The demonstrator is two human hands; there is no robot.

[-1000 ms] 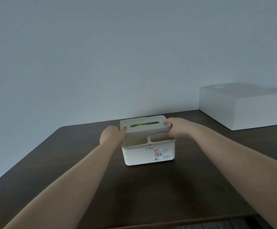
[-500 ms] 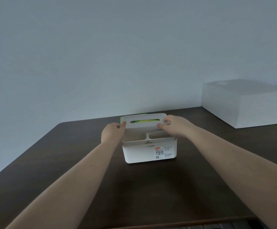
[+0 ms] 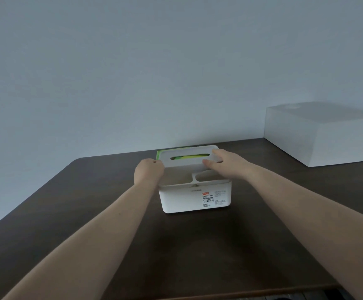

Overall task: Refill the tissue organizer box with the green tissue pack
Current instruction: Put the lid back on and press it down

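A white tissue organizer box (image 3: 194, 199) stands mid-table, label facing me, with open compartments at its front. Its white slotted lid (image 3: 189, 158) sits over the rear section, and the green tissue pack (image 3: 187, 157) shows through the slot and at the lid's left rear edge. My left hand (image 3: 148, 172) grips the lid's left end with curled fingers. My right hand (image 3: 224, 162) holds the lid's right end, fingers laid over its top.
The box rests on a dark brown table (image 3: 176, 252) against a pale wall. A large white carton (image 3: 321, 135) sits at the table's far right. The table's front edge (image 3: 219, 294) runs along the bottom of the view.
The lid has tilted down flatter over the green pack. My right hand has spread further over the lid's right end; my left hand stays at the left end.
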